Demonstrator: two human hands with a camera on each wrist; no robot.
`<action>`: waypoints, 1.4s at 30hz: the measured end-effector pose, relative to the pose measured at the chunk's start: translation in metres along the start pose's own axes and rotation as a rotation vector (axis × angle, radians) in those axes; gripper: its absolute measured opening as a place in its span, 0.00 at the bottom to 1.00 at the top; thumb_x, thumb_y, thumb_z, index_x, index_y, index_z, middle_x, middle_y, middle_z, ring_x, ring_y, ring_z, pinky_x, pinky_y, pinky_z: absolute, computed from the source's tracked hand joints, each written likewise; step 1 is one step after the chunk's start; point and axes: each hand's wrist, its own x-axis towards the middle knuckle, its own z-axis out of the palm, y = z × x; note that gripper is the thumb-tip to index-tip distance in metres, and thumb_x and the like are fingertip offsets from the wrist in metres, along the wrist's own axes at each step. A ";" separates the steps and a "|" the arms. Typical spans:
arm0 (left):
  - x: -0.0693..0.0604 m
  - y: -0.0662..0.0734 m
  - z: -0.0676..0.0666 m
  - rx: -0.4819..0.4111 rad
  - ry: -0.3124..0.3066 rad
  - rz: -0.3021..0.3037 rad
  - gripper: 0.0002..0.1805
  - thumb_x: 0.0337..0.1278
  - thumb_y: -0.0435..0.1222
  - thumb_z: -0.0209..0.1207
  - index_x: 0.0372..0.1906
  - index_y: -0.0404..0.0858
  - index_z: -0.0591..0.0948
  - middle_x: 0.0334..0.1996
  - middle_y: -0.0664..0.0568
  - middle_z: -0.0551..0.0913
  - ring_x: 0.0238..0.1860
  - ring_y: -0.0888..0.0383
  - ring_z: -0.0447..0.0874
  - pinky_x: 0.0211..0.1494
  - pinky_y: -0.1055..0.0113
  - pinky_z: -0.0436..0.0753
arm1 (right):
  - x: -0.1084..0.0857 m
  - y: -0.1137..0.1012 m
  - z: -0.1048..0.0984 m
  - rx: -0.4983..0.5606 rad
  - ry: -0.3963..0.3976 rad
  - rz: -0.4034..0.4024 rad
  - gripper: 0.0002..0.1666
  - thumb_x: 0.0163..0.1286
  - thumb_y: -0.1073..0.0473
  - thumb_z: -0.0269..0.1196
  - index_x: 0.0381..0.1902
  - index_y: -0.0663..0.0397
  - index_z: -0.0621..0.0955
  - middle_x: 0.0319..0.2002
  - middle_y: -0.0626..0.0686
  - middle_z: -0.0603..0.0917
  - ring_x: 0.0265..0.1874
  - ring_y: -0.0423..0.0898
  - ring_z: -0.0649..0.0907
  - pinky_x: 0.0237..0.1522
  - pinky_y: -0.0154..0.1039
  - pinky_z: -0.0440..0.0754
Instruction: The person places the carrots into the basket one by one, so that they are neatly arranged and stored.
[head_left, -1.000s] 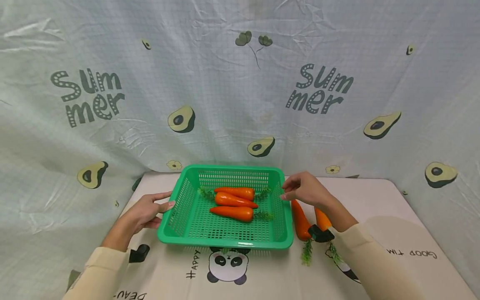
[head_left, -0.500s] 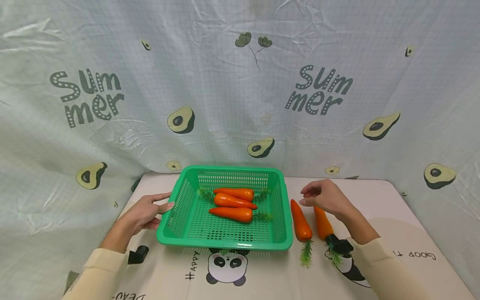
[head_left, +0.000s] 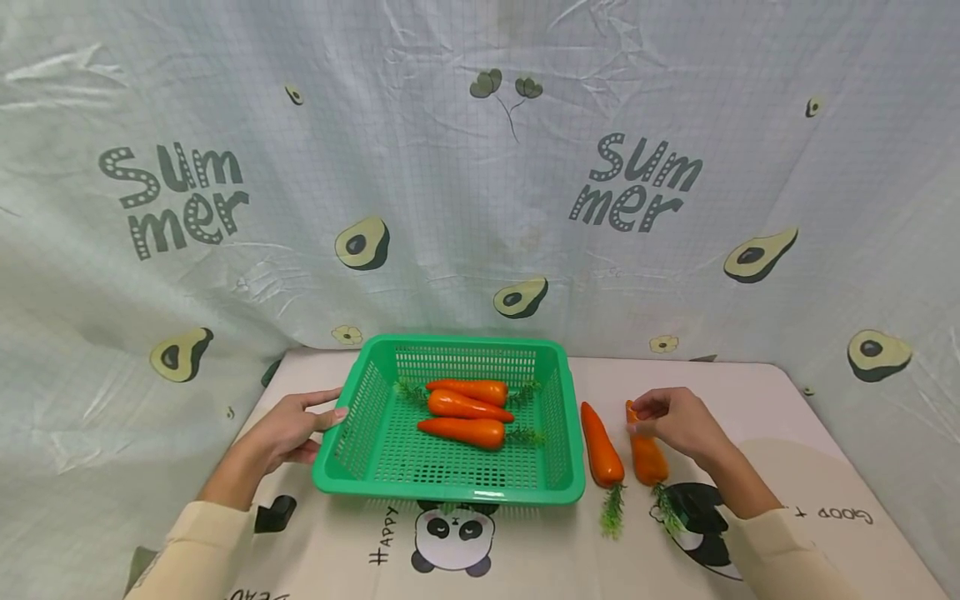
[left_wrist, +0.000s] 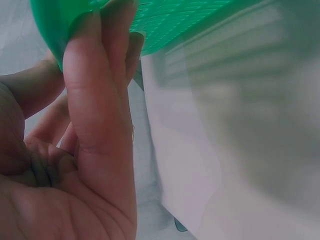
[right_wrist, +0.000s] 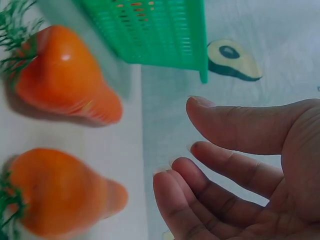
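Observation:
A green perforated plastic basket point(head_left: 450, 493) holds 3 orange carrots with green tops, the nearest carrot point(head_left: 467, 432) lying lowest in the head view. My left hand point(head_left: 288, 429) grips the basket's left rim, thumb on the upper side; in the left wrist view its fingers point(left_wrist: 97, 95) reach the green edge. Two more carrots lie on the table right of the basket: an inner carrot point(head_left: 602, 450) and an outer carrot point(head_left: 648, 457). My right hand point(head_left: 678, 421) hovers over the outer carrot's tip, fingers loosely bent with nothing between them; the right wrist view shows a gap from both carrots.
A pale printed tablecloth point(head_left: 555, 550) with a panda drawing covers the table. Behind it hangs a light curtain point(head_left: 450, 183) with avocado prints. Dark wrist camera mounts point(head_left: 274, 514) sit beneath both forearms.
From beside the basket's right rim, my right hand has moved right and toward me, over the outer carrot. The left hand stays on the rim, and the basket keeps its place.

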 end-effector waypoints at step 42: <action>0.002 -0.005 0.002 0.008 0.043 0.017 0.34 0.79 0.40 0.56 0.82 0.38 0.60 0.31 0.48 0.88 0.25 0.52 0.92 0.30 0.59 0.91 | -0.009 0.027 0.027 -0.101 0.015 0.259 0.41 0.56 0.54 0.79 0.60 0.76 0.79 0.45 0.66 0.85 0.36 0.52 0.82 0.35 0.42 0.88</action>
